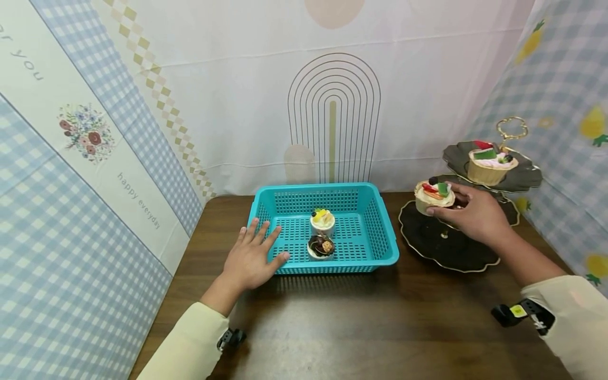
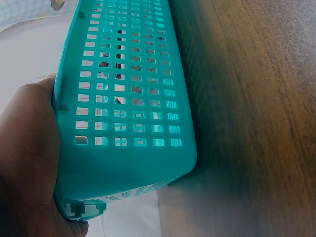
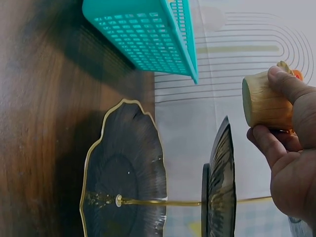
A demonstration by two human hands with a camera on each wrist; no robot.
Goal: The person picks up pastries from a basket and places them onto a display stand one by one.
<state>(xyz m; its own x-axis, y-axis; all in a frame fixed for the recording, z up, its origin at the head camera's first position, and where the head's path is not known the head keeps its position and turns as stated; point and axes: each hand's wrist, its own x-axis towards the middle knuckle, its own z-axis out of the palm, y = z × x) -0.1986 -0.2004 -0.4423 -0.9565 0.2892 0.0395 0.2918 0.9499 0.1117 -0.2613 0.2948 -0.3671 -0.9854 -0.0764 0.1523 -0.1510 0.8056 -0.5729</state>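
Note:
My right hand [image 1: 480,214] pinches a fruit-topped cupcake [image 1: 434,197] by its side, in the air left of a black tiered stand [image 1: 446,243]. From the right wrist, the cupcake's pale wrapper [image 3: 266,101] shows between thumb and fingers, apart from the plates. My left hand [image 1: 254,258] rests with spread fingers on the left front corner of a turquoise basket [image 1: 387,232]. Inside the basket are a yellow-topped cupcake [image 1: 323,221] and a chocolate-topped cupcake [image 1: 320,248], one behind the other. Another cupcake [image 1: 491,168] with green and red fruit sits on the stand's top plate.
The stand has gold-edged plates and a gold ring handle [image 1: 512,128]. Basket and stand are on a brown wooden table [image 1: 332,327]. A patterned white cloth [image 1: 228,105] hangs behind, with checked cloth [image 1: 570,68] at the sides.

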